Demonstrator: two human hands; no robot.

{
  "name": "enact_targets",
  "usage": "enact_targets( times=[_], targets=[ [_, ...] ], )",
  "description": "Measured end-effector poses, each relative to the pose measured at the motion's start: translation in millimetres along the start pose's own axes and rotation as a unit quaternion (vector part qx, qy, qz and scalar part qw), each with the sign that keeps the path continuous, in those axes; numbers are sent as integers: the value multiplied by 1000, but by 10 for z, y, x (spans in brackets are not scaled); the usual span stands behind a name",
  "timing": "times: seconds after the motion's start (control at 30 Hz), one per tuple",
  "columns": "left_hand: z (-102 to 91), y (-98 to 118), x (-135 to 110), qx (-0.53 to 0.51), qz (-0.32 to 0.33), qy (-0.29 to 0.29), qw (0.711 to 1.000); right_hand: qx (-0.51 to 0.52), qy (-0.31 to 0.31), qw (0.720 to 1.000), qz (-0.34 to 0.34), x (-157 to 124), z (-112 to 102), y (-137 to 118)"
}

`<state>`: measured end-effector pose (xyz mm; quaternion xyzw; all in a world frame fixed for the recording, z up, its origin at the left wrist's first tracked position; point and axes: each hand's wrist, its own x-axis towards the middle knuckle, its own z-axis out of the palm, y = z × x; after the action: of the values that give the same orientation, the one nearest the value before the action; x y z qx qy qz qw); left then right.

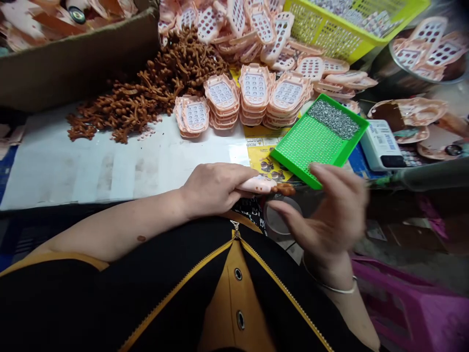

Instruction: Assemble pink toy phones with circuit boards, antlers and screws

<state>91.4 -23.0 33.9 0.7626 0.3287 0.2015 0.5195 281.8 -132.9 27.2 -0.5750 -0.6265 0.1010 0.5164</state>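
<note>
left fingers [239, 173] gripped pink shell [259, 184] | brown part [285, 189] projected beyond them | right fingers [335, 178] stood spread nearby | step appeared to be assembly | next move likely required right fingers closing

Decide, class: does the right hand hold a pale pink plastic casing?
No, the left hand holds a pale pink plastic casing; the right hand is open.

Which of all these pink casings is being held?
The pink casing in the left hand, a brown piece at its end; the others, like the stacks, sit untouched.
</note>
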Motion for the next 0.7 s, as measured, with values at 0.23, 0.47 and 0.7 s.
enact_targets(
  times=[0.23, 0.47, 0.7],
  targets=[
    [-224, -129, -242, -10, 23, 41, 999, 49, -33, 996, -61, 2, 494, 63],
    [-327, -319, -374, 36, 191, 109, 975, 41, 9, 997, -67, -36, 604, 54],
    [-528, -422, -406, 83, 153, 81, 981, 26, -41, 995, -87, 138, 814, -142]
  ],
)
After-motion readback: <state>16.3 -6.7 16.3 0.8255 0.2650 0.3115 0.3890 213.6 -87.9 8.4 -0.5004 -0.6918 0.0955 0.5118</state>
